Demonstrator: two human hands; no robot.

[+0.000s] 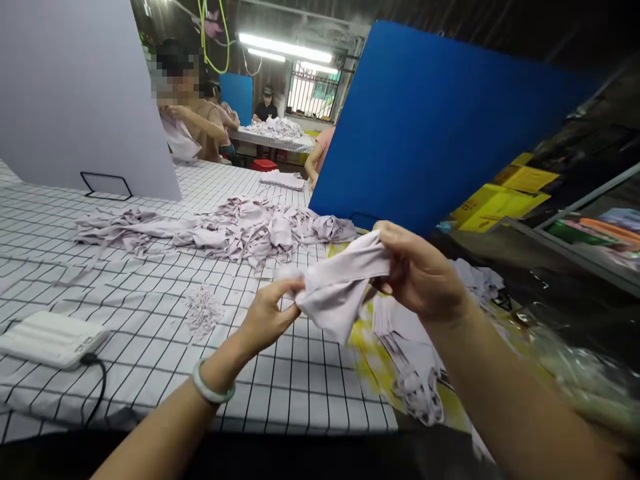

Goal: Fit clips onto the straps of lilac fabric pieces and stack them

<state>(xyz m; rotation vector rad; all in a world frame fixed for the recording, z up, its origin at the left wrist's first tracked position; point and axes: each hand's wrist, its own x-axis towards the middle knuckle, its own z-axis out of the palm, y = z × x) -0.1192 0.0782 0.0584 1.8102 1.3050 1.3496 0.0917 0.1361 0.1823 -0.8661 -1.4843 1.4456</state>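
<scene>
Between my two hands a pale lilac fabric piece (345,280) is stretched out above the table, slightly blurred and folded along one side. My left hand (270,310), with a pale green bangle on its wrist, pinches the cloth's left end between thumb and fingers. At the upper right end, my right hand (423,273) grips the same cloth, its fingertips partly hidden behind it. Below my right hand lies a stack of similar lilac pieces (403,327), with loops of strap at its near end. Farther back, a loose heap of lilac fabric (260,227) spreads across the checked tablecloth (295,380).
Small clippings (203,312) lie left of my left hand. A white box-shaped device (53,339) with a black cable sits at the left. A pale panel (85,93) and a blue panel (410,127) stand on the table. Several people sit beyond; yellow boxes (500,197) are at right.
</scene>
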